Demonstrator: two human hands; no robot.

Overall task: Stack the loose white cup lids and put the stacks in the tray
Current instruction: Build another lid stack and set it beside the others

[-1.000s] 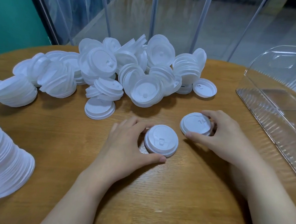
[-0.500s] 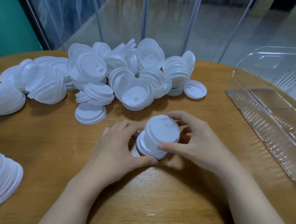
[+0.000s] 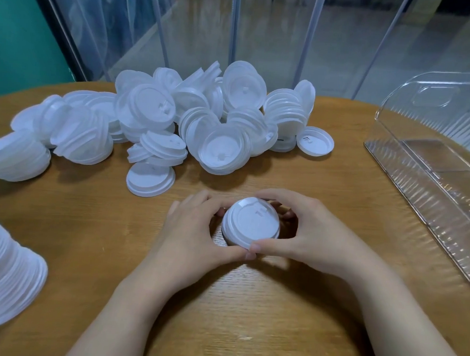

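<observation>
Since a moment ago my right hand (image 3: 304, 234) has carried its lid over onto the one my left hand (image 3: 195, 230) held; both hands now curl round this small stack of lids (image 3: 250, 222) on the table (image 3: 247, 316), thumbs meeting at 6 o'clock. Loose lids (image 3: 176, 124) lie at 12 o'clock, the tray (image 3: 437, 173) at 2 o'clock. No writing is readable.

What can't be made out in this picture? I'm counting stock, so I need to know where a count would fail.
Head view only:
- Small stack of white plastic cup lids held between left hand and right hand: fingers cover its sides, so its count is unclear.
- Tall white lid stack: cut off by the left edge.
- Clear ribbed plastic tray: cut off by the right edge.
- Heap of loose white lids: overlapping, blurred.
</observation>
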